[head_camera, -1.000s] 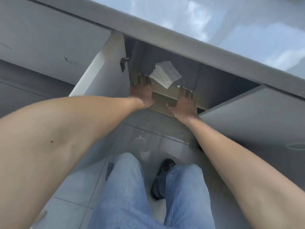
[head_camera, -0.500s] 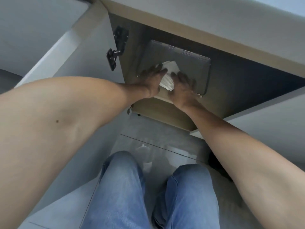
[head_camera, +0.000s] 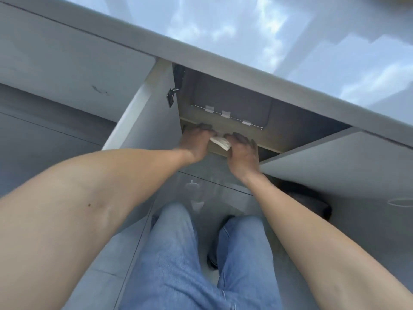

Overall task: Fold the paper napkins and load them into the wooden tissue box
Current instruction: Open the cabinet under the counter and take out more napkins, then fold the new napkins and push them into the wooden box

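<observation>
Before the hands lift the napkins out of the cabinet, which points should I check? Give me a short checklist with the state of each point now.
1. Both hands on the napkin stack: ok, the left hand and the right hand hold it from either side.
2. Stack kept together: ok, the visible edges lie in one bundle.
3. Cabinet door open wide enough: ok, it stands swung out to the left.
4. Way out over the shelf edge free: ok, nothing lies in front of the hands.
5. Wooden tissue box ready: cannot tell, it is not in view.
6. Napkins already folded: cannot tell, the hands cover most of them.
</observation>
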